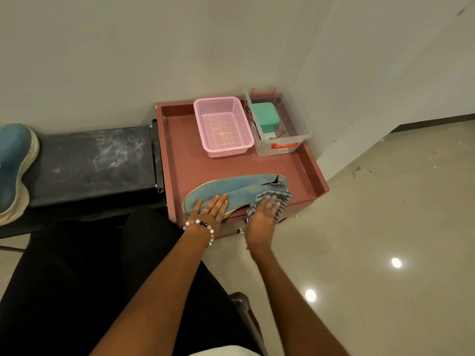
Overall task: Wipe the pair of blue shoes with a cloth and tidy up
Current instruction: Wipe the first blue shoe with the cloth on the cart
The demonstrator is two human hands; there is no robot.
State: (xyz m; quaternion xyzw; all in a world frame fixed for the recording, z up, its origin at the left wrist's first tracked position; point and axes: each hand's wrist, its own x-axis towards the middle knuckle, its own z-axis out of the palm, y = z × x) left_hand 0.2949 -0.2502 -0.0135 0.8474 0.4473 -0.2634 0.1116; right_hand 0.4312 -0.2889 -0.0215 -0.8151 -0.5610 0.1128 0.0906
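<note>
One blue shoe (239, 187) lies on its side at the front of the reddish-brown tray table (180, 160), toe to the left. My left hand (212, 210) presses flat on its toe end with straight fingers. My right hand (264, 214) presses a grey striped cloth (281, 201) against the shoe's heel end, fingers spread over the cloth. The second blue shoe (12, 168) lies on the black bench at the far left, its pale sole edge showing.
A pink mesh basket (222, 125) and a clear plastic box (280, 124) holding a green container stand at the back of the tray. The black bench (90, 160) adjoins the tray's left side. Walls rise behind; tiled floor (385, 214) lies to the right.
</note>
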